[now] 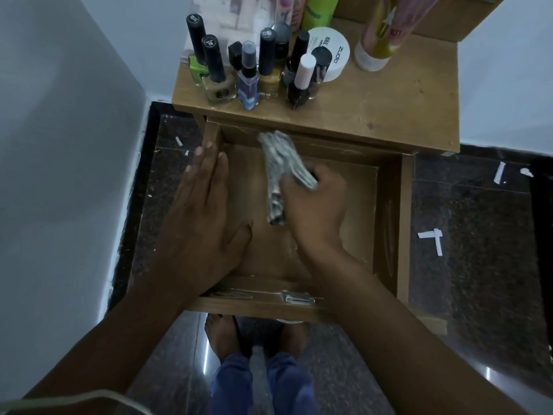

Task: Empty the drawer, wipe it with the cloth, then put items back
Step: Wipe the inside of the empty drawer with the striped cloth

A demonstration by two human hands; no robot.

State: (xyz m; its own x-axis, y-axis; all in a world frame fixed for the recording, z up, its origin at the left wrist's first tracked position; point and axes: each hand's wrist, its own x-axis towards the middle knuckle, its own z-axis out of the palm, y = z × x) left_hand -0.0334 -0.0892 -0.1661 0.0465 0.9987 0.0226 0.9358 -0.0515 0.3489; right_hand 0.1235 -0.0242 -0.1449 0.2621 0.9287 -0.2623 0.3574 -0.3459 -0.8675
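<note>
The wooden drawer (pixel 389 223) stands pulled out under the small table, its floor bare of items. My right hand (pixel 314 208) grips a bunched grey-and-white patterned cloth (pixel 279 166) inside the drawer, and the cloth reaches up to the back wall. My left hand (pixel 203 211) lies flat with straight fingers over the drawer's left side, fingertips on the left wall. Several nail polish bottles (pixel 217 73) and a small spray bottle (pixel 248 82) stand on the tabletop (pixel 389 103) behind the drawer.
A white round tub (pixel 336 55) and tall bottles (pixel 380 31) stand further back on the tabletop. A metal lock plate (pixel 297 297) sits on the drawer's front edge. White paper scraps (pixel 432 239) lie on the dark floor. A wall rises at the left. My feet are below the drawer.
</note>
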